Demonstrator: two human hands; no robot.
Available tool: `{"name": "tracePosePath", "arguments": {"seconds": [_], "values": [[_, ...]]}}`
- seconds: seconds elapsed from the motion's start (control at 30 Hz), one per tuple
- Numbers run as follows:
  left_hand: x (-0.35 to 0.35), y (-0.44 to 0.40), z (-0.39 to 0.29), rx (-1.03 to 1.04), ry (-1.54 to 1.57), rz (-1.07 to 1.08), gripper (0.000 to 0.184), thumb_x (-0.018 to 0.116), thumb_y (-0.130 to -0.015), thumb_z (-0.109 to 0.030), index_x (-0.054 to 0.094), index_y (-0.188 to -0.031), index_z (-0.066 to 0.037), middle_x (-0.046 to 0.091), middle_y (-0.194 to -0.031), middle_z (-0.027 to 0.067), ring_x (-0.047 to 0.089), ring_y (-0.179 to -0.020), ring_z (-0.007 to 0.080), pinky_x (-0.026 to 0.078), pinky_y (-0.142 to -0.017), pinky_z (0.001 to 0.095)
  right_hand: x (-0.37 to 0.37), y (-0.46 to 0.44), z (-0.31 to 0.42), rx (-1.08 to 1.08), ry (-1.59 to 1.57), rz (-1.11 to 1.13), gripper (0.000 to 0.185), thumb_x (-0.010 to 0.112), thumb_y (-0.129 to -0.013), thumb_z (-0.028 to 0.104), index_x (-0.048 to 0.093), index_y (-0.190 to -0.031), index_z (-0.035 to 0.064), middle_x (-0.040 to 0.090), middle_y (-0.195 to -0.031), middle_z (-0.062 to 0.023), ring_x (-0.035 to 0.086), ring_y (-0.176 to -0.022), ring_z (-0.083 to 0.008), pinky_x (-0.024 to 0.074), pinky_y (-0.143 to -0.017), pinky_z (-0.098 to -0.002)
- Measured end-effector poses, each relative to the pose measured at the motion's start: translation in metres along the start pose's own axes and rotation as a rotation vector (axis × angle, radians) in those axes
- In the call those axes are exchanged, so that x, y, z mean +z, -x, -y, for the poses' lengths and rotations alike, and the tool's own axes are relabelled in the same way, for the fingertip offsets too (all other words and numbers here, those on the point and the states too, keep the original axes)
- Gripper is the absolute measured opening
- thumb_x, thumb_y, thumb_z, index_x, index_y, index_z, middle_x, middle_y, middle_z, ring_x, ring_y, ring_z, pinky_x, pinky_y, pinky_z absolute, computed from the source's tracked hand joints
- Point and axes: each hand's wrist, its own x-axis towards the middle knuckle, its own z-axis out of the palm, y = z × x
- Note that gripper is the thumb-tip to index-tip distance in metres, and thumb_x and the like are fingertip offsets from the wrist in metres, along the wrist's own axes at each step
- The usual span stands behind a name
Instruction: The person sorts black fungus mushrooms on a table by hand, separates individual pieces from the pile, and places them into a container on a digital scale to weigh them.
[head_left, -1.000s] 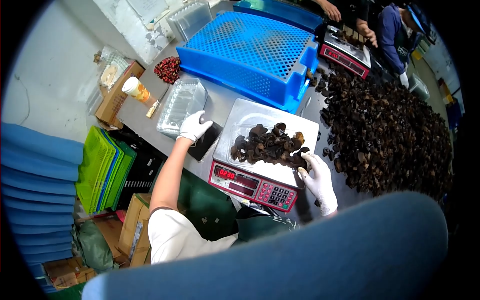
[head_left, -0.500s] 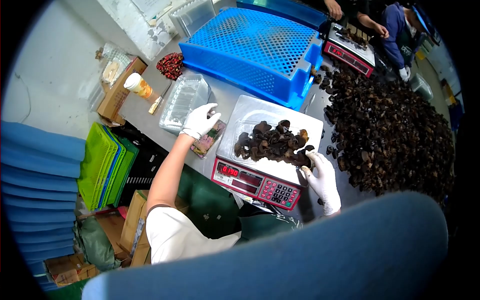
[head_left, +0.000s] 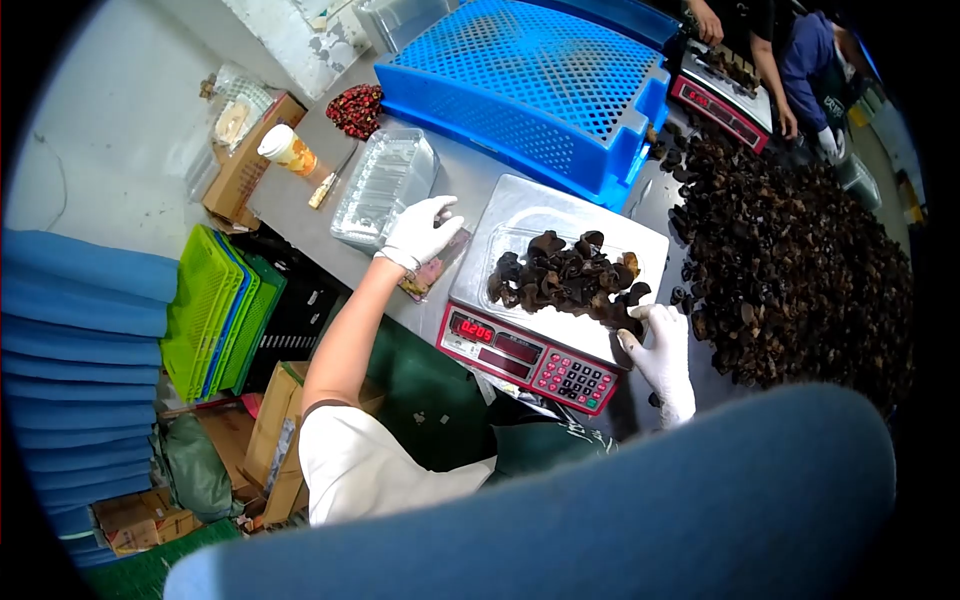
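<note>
On a red-framed digital scale (head_left: pixel 528 362) sits a clear plastic tray (head_left: pixel 512 240) holding a heap of dark wood ear mushrooms (head_left: pixel 570 272). The red display reads about 0.205. My right hand (head_left: pixel 662 358), in a white glove, is at the heap's right edge, thumb and fingers closed around a dark wood ear mushroom, partly hidden. My left hand (head_left: pixel 420 232), also gloved, hovers left of the scale with loosely curled fingers apart and nothing in them. Beside it are stacked clear plastic containers (head_left: pixel 385 180) and a colourful printed packet (head_left: pixel 428 280).
A large pile of wood ears (head_left: pixel 800 270) covers the table at right. Behind the scale lies an upturned blue crate (head_left: pixel 520 75). A paper cup (head_left: pixel 287 150) and red bundle (head_left: pixel 355 110) stand at left. Co-workers are near a second scale (head_left: pixel 722 110).
The display has gone from about 0.190 to 0.205. The view has shifted slightly, moving the scene right. My right hand stays at the heap's edge; my left stays open near the containers.
</note>
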Motion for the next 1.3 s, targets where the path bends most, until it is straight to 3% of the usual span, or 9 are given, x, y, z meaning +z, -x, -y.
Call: {"name": "tracePosePath", "arguments": {"seconds": [0.27,0.37,0.43,0.6,0.87,1.03,1.13,1.17,1.3], "values": [[0.006,0.000,-0.046,0.145,0.084,-0.097,0.033,0.067,-0.087,-0.023,0.065,-0.116,-0.007,0.067,-0.092,0.0117,0.065,-0.077,0.0236,0.053,-0.075,0.0320,-0.008,-0.023,0.006,-0.065,-0.057,-0.174,0.023,0.073,-0.071,0.006,0.064,-0.092,0.0091,0.065,-0.089,-0.0051,0.057,-0.086,-0.0253,0.0404,-0.083,-0.0363],[0.022,0.007,-0.091,0.267,-0.001,-0.229,0.020,0.061,-0.089,-0.014,0.066,-0.108,-0.007,0.061,-0.089,0.0117,0.061,-0.076,0.0250,0.049,-0.069,0.0342,0.001,-0.031,0.004,-0.084,-0.027,-0.145,0.037,0.072,-0.074,0.011,0.064,-0.110,0.0086,0.064,-0.100,-0.0079,0.057,-0.095,-0.0276,0.0397,-0.088,-0.0384],[0.044,0.007,-0.112,0.531,-0.106,-0.361,0.028,0.064,-0.085,-0.015,0.064,-0.112,-0.008,0.059,-0.090,0.0123,0.059,-0.080,0.0304,0.049,-0.070,0.0398,0.007,-0.028,0.008,-0.082,0.015,-0.081,0.047,0.072,-0.076,0.015,0.061,-0.121,0.0088,0.061,-0.111,-0.0100,0.054,-0.106,-0.0285,0.0377,-0.094,-0.0394],[0.099,0.025,-0.127,0.620,-0.213,-0.142,0.053,0.064,-0.085,-0.032,0.053,-0.132,-0.009,0.053,-0.117,0.0162,0.049,-0.107,0.0336,0.039,-0.092,0.0446,0.006,-0.014,0.009,-0.038,-0.036,-0.099,0.054,0.075,-0.072,0.013,0.059,-0.123,0.0077,0.059,-0.116,-0.0124,0.054,-0.110,-0.0303,0.0392,-0.098,-0.0401],[0.057,0.020,-0.131,0.496,0.025,-0.035,0.047,0.060,-0.088,-0.023,0.053,-0.131,-0.006,0.052,-0.125,0.0185,0.047,-0.119,0.0355,0.038,-0.103,0.0433,-0.001,0.049,-0.044,0.118,-0.109,-0.225,0.043,0.071,-0.075,0.006,0.062,-0.117,0.0059,0.060,-0.119,-0.0144,0.056,-0.112,-0.0325,0.0438,-0.097,-0.0404],[0.055,0.022,-0.085,0.335,0.375,-0.233,0.034,0.050,-0.094,-0.016,0.057,-0.125,-0.004,0.055,-0.124,0.0139,0.053,-0.114,0.0292,0.039,-0.103,0.0397,0.010,0.122,-0.079,0.352,0.181,0.039,0.053,0.073,-0.077,0.026,0.060,-0.125,0.0107,0.056,-0.125,-0.0154,0.052,-0.113,-0.0341,0.0422,-0.095,-0.0432],[0.051,0.026,-0.055,0.112,0.585,-0.231,0.033,0.041,-0.103,-0.021,0.056,-0.126,-0.003,0.055,-0.122,0.0096,0.054,-0.112,0.0222,0.040,-0.100,0.0355,0.025,0.154,-0.080,0.397,0.143,0.138,0.050,0.076,-0.073,0.015,0.062,-0.121,0.0118,0.055,-0.123,-0.0147,0.053,-0.112,-0.0336,0.0448,-0.093,-0.0412],[0.048,0.030,-0.050,0.024,0.745,-0.201,0.036,0.040,-0.104,-0.026,0.055,-0.127,-0.003,0.056,-0.116,0.0076,0.054,-0.106,0.0178,0.043,-0.096,0.0322,0.029,0.160,-0.082,0.385,0.060,0.056,0.040,0.072,-0.074,0.003,0.064,-0.113,0.0072,0.058,-0.112,-0.0140,0.058,-0.103,-0.0324,0.0484,-0.088,-0.0385],[0.038,0.029,-0.045,0.158,0.502,-0.321,0.033,0.048,-0.101,-0.021,0.055,-0.129,-0.005,0.056,-0.111,0.0059,0.053,-0.095,0.0138,0.046,-0.085,0.0287,0.030,0.158,-0.086,0.447,-0.255,-0.152,0.025,0.063,-0.080,-0.007,0.064,-0.103,0.0013,0.062,-0.095,-0.0139,0.063,-0.088,-0.0330,0.0515,-0.079,-0.0355]]}}
